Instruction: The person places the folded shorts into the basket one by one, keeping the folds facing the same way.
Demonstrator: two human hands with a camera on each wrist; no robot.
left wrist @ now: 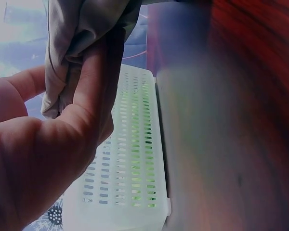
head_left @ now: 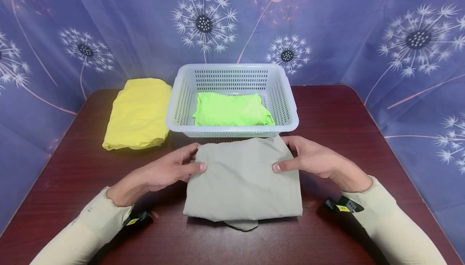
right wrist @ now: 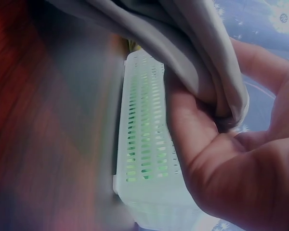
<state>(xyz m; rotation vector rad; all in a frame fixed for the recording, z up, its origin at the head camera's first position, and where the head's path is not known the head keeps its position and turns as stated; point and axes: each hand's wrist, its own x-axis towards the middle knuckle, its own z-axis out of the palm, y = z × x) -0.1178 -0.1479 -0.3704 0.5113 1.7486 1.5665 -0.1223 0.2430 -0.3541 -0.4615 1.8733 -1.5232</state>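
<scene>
A folded grey garment (head_left: 243, 184) is held by both hands in front of the basket, its far edge close to the basket's front rim. My left hand (head_left: 170, 168) pinches its left side, thumb on top and fingers underneath. On the opposite side my right hand (head_left: 316, 160) grips it the same way. Both wrist views show the fingers under the layered cloth (left wrist: 62, 53), raised off the table. A small flap hangs below its near edge. The white plastic basket (head_left: 232, 129) has slotted walls, and a folded bright green garment (head_left: 232, 109) lies inside it.
Left of the basket lies a folded yellow garment (head_left: 139, 113) on the dark red wooden table (head_left: 327, 107). A blue curtain with dandelion prints (head_left: 145, 22) hangs behind and around the table. Each wrist wears a black camera band.
</scene>
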